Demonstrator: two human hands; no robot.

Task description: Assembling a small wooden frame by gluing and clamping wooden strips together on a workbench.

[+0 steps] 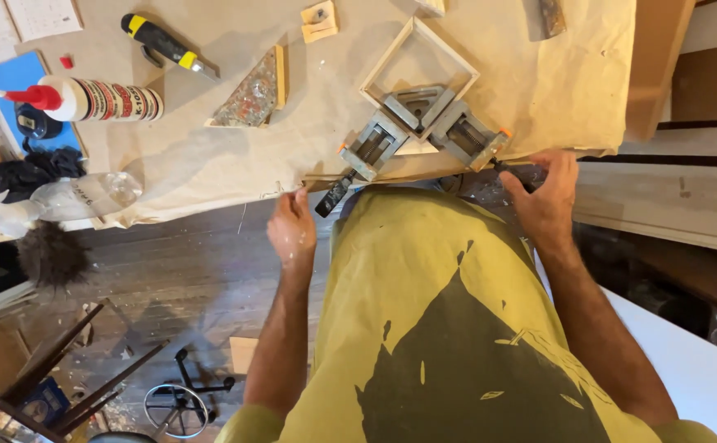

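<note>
We are in a small woodworking workshop. We stand at a bench covered with creased brown paper, where a grey metal corner clamp with orange-tipped screws grips a pale square wooden frame. At the far left we see a white glue bottle with a red nozzle lying on its side beside a black-and-yellow utility knife. Below us the dark plank floor is speckled with pale spots and littered with wood offcuts.
</note>
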